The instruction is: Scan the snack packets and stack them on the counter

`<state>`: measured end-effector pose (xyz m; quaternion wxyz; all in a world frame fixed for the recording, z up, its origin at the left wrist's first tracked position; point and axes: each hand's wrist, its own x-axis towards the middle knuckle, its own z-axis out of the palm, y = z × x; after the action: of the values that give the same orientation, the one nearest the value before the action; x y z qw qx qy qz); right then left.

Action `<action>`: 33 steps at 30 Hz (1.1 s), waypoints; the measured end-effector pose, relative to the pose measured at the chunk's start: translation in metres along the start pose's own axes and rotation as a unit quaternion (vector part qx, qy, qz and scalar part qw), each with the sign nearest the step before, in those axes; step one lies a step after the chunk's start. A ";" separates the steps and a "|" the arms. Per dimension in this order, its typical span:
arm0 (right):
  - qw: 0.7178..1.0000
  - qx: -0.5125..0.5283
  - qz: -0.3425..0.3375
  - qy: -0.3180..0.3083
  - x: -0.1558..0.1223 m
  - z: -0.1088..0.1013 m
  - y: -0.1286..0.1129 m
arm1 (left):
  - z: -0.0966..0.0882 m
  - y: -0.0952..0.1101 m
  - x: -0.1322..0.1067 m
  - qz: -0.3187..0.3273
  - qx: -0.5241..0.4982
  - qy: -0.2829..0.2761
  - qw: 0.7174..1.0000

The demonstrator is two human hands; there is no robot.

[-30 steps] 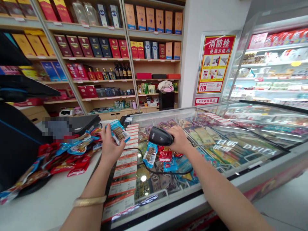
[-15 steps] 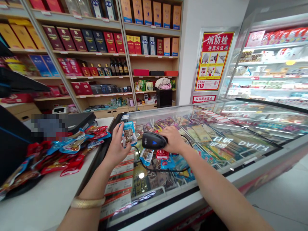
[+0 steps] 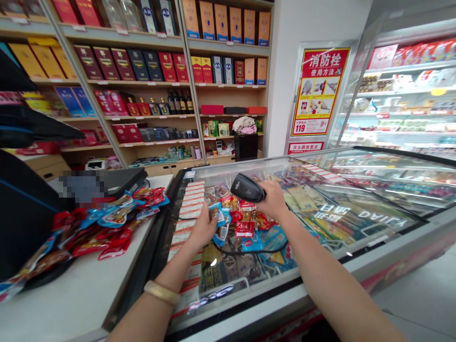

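Observation:
My right hand is wrapped round the handle of a black barcode scanner, held above the freezer's glass lid with its head pointing left. Lower and to the left, my left hand pinches a small blue snack packet between thumb and fingers. Right beside that hand lies a loose pile of packets on the glass, among them a red packet and a blue packet. The scanner's black cable loops across the glass in front of the pile.
On the white counter at left lies a heap of red and blue snack packets, near a dark screen stand. Price labels line the freezer's left side. Shelves of boxes stand behind; a lit fridge is at right.
My left hand has moved right and down with the blue packet, to the edge of the pile. The scanner has risen and shifted right in my right hand, uncovering more red packets.

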<state>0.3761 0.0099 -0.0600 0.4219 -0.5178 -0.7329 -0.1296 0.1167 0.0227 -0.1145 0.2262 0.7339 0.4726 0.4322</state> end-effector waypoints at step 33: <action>0.999 -0.008 -0.012 0.050 -0.007 0.016 0.016 | -0.141 0.004 -0.004 -0.266 0.211 0.392 0.855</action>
<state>0.3833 0.0222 -0.0790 0.4523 -0.5052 -0.7158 -0.1667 -0.0018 0.0062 -0.0397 -0.0314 0.3803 0.7791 0.4974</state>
